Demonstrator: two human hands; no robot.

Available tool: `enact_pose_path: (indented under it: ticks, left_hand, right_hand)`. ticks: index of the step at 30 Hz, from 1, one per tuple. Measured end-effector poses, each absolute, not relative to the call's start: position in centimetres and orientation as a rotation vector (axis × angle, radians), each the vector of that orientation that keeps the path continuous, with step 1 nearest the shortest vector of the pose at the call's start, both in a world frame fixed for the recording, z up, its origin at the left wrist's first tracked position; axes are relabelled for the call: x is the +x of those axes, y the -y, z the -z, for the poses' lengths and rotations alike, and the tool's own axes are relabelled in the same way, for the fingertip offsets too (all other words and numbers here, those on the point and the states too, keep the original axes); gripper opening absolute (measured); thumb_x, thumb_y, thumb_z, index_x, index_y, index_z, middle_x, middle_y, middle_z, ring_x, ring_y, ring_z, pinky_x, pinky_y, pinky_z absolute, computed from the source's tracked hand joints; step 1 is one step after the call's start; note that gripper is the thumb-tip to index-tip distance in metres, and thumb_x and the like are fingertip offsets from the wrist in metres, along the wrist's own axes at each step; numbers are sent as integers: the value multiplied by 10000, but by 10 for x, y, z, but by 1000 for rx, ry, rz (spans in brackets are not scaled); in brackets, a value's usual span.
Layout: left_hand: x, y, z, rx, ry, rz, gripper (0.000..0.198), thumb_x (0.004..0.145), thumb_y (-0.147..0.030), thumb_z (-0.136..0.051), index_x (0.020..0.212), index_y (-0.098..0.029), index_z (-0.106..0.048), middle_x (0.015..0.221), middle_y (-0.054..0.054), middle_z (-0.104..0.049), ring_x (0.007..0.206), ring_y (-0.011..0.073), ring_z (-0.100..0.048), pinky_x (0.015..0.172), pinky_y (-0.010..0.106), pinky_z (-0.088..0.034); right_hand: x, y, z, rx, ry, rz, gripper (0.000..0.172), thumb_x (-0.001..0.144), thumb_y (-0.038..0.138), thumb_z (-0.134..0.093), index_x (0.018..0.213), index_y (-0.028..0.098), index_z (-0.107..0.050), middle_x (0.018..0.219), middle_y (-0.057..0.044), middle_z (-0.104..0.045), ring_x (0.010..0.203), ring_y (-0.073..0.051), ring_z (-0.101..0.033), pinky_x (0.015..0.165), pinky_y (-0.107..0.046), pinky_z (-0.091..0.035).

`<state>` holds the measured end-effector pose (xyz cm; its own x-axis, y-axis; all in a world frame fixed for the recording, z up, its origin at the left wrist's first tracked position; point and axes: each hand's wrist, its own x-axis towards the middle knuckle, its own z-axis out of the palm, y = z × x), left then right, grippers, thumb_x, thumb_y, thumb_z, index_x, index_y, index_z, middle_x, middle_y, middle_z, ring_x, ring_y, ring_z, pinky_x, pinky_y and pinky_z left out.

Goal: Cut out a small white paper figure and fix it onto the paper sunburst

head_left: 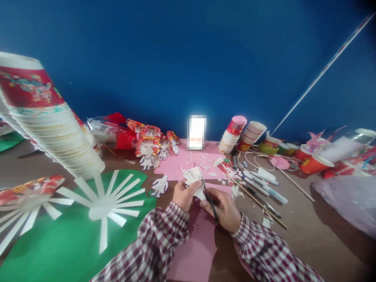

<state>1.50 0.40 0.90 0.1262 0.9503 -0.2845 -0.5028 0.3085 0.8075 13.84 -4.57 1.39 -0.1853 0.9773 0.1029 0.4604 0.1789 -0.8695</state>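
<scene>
My left hand (184, 195) pinches a small piece of white paper (192, 175) that has dark drawn lines on it. My right hand (225, 205) is closed around a pair of scissors (210, 203) with dark handles. The scissor blades point up and away, against the right side of the paper; whether they are apart I cannot tell. Under both hands lies pink paper (190, 258). Left of my left hand, a white cut-out figure (160, 185) with a dark outline rests on the table near green paper (73, 243).
Tall stacked paper cups (58, 129) lean at the left. White strips fan out from a cut cup (100, 207) on the green paper. Markers (258, 182) and a wooden stick (264, 207) lie at the right. A blurred bright phone-like object (196, 133) stands behind paper scraps (202, 160).
</scene>
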Motion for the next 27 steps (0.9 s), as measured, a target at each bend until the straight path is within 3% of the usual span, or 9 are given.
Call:
enact_pose_path:
  ticks: [11,27]
  left_hand:
    - [15,-6,2,613,-831,-1156,225,543,-234,-719,669,-84,-609,535,35,-623,440,111,-537,440,222,-416]
    - [15,-9,7,569,-833,-1144,238,518,-231,-733,662,-81,-618,530,37,-623,435,114,-539,443,227,-416]
  right_hand:
    - [139,45,-16,-1385,1777,-916,237,743,395,-556,771,163,-524,550,42,-400,481,-83,-338,461,-187,-304]
    - [139,47,-16,-1404,1781,-893,157,750,316,-563,764,166,-519,567,40,-424,496,-84,-354,485,-188,-315]
